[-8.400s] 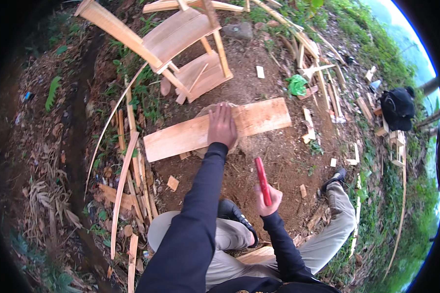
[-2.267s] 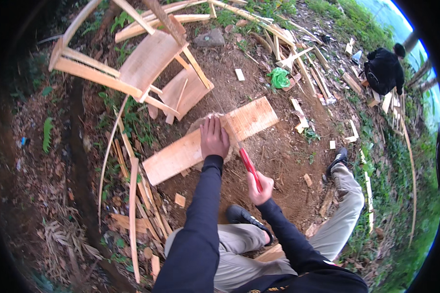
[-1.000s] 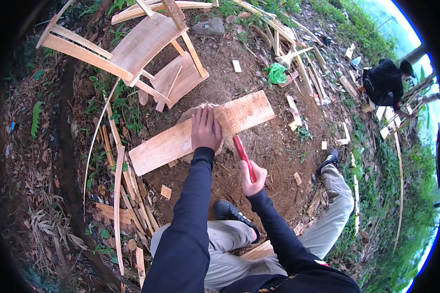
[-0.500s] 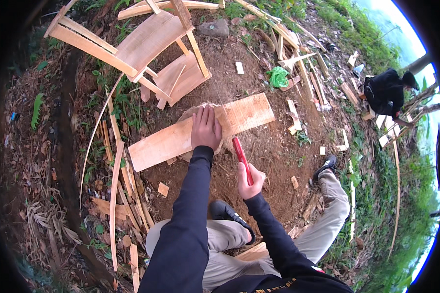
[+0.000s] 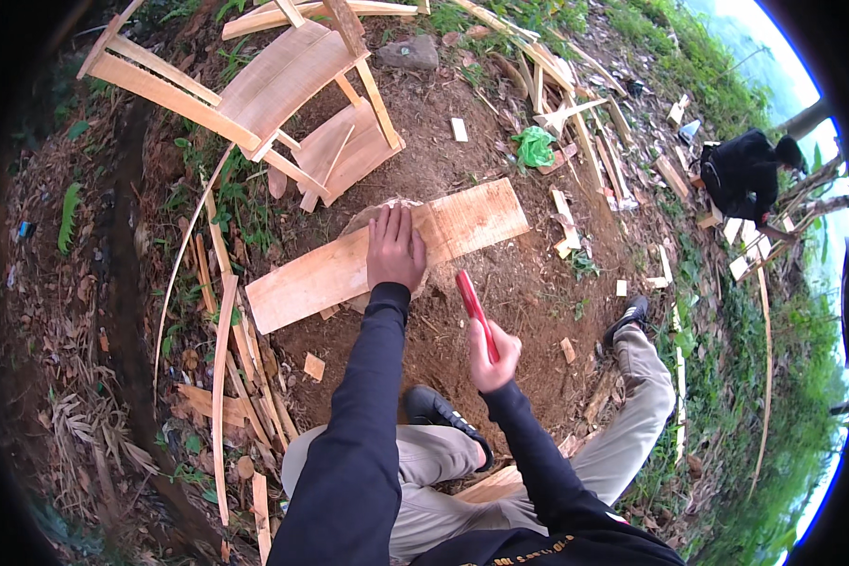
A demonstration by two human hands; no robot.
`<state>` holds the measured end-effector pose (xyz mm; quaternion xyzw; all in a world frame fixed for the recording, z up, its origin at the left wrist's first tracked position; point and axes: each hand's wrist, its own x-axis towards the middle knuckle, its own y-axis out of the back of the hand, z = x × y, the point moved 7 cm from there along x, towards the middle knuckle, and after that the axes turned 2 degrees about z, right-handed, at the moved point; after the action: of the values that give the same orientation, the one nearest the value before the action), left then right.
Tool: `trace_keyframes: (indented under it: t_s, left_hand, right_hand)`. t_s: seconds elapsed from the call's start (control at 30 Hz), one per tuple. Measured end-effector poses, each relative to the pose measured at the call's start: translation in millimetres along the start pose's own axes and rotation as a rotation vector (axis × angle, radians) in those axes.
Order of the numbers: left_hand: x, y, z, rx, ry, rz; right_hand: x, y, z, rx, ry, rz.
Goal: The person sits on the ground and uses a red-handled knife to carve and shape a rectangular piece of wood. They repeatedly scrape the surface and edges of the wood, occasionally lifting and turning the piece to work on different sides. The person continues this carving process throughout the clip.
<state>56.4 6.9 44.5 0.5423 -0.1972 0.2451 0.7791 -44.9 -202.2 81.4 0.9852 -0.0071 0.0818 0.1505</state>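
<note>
A pale wooden board (image 5: pixel 321 271) lies slantwise across a round stump (image 5: pixel 360 223), which is mostly covered by it. My left hand (image 5: pixel 396 250) rests on the board with its fingers stretched out flat, just left of a thin line across the wood. In my right hand (image 5: pixel 495 357) is the red handle of a saw (image 5: pixel 470 294), gripped below the board's near edge. The saw's blade is too thin from this angle to make out clearly.
A wooden chair-like frame (image 5: pixel 288 80) stands at the far left. Long strips (image 5: pixel 221 396) lie along the left side. Offcuts (image 5: pixel 315 366) and a green plastic bag (image 5: pixel 535 146) are on the soil. A person in black (image 5: pixel 743 176) bends over at the far right.
My right hand and the red handle have shifted slightly right and toward me. The thin blade line across the board no longer shows plainly. My left hand stays on the board.
</note>
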Motion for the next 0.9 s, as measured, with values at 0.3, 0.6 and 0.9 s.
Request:
trace_keyframes:
  t_s: [0.3, 0.6, 0.9]
  left_hand:
    - [2.7, 0.7, 3.3, 0.019, -0.016, 0.022]
    - [0.5, 0.4, -0.5, 0.039, -0.016, 0.007]
    - [-0.1, -1.0, -1.3, 0.015, -0.012, 0.020]
  right_hand:
    - [-28.2, 16.1, 1.5, -0.028, -0.001, 0.015]
    - [-57.7, 42.9, -3.6, -0.042, -0.004, 0.019]
    - [19.3, -5.3, -23.7, -0.027, 0.086, 0.030]
